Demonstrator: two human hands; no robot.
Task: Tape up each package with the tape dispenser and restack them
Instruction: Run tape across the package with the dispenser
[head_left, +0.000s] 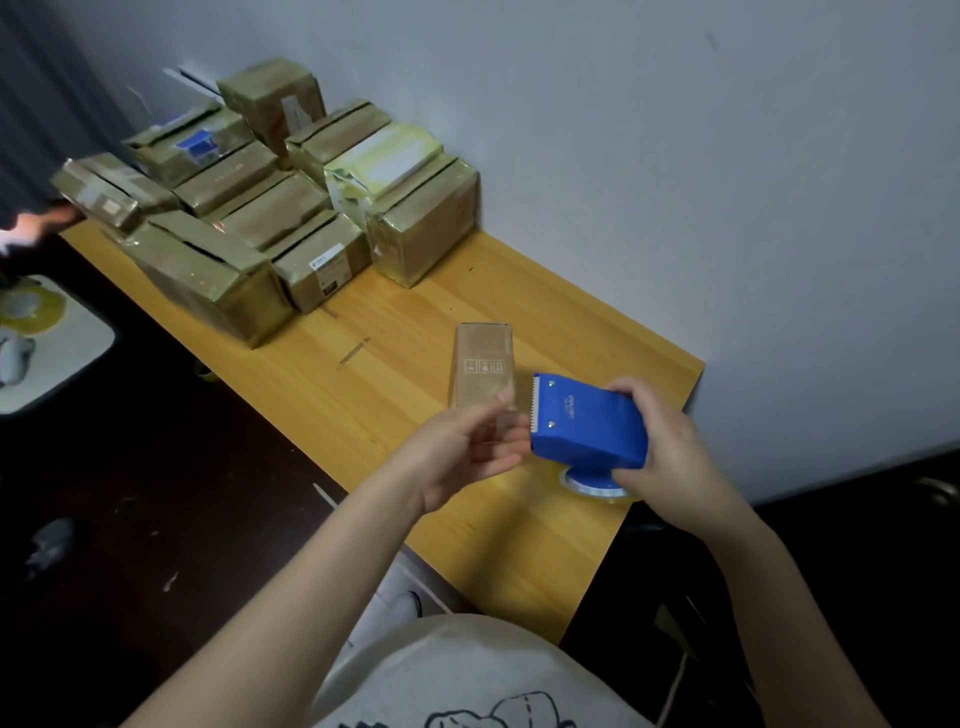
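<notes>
My right hand (670, 447) is clamped on the blue tape dispenser (587, 423); left hand (467, 452), fingers loosely apart, pinches at its toothed edge. Small box (483, 364) just beyond on the table (395, 332): I judge it light, stiff, best held by its sides. Taped stack (270, 208) far left.

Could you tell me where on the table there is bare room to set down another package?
Bare wood lies between the stacked packages and the small box, and on the table's near end below both hands. The far corner by the wall is crowded.
</notes>
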